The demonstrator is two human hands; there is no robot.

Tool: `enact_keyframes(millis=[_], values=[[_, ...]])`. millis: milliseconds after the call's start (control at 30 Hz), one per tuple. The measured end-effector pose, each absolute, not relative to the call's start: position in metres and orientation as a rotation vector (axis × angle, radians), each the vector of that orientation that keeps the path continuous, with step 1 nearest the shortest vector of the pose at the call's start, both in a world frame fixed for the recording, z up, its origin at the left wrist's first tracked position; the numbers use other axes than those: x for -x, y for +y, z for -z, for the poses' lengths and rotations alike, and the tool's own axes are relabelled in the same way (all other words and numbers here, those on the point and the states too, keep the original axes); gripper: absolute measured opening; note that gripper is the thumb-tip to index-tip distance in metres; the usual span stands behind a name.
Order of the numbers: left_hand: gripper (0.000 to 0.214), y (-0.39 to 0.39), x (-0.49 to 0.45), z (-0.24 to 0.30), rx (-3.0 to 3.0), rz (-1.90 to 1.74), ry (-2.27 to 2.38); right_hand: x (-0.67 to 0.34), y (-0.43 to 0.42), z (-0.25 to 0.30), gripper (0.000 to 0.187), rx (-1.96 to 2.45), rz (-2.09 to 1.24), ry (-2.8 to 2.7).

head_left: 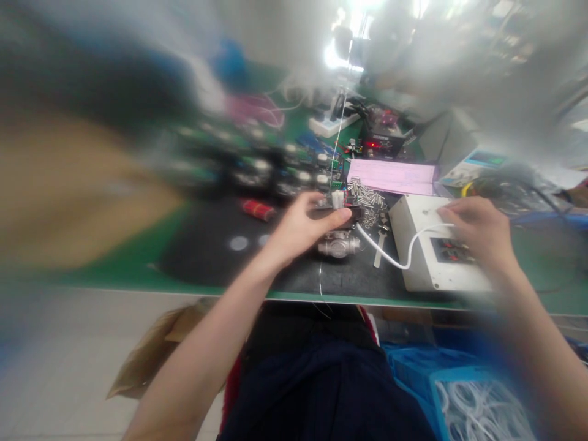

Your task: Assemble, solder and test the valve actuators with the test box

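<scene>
Landmark: the off-white rectangular box (425, 260) on the green bench (119, 269). Left of the box, the left hand (301, 228) is clamped, thumb opposed to fingers, on the black-housed device with a silver metal body (339, 246). A flexible white cable (403, 267) runs from the device across the box to the right hand (480, 229), positioned above the box; its grip cannot be determined. A flat silver wrench (379, 250) lies between device and box.
</scene>
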State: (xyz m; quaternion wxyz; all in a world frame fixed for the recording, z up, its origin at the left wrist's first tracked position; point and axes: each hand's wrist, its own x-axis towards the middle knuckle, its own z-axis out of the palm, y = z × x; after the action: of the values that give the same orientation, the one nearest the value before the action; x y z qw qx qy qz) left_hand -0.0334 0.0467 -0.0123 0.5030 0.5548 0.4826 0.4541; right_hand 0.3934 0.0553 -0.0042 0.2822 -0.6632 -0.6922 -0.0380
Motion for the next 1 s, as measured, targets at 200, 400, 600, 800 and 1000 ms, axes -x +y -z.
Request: enact_keyframes(millis=[200,400,600,800,1000], values=[[0.084,0.035,0.048,0.02,-1.386,-1.078,1.207,-0.394,0.056,0.005,0.026,1.783,0.088,-1.847],[0.079,0.018,0.049,0.024,-1.44,-1.147,1.196,-0.395,0.056,0.007,0.03,1.779,0.102,-1.855],[0.092,0.012,0.057,0.021,-1.483,-1.062,1.161,-0.394,0.056,0.006,0.028,1.762,0.11,-1.88],[0.112,-0.007,0.048,0.024,-1.586,-1.177,1.011,-0.391,0.056,0.006,0.027,1.758,0.097,-1.868],[0.086,-0.062,-0.024,0.035,-1.751,-1.766,1.62,-0.391,0.055,0.004,0.024,1.796,0.077,-1.858]])
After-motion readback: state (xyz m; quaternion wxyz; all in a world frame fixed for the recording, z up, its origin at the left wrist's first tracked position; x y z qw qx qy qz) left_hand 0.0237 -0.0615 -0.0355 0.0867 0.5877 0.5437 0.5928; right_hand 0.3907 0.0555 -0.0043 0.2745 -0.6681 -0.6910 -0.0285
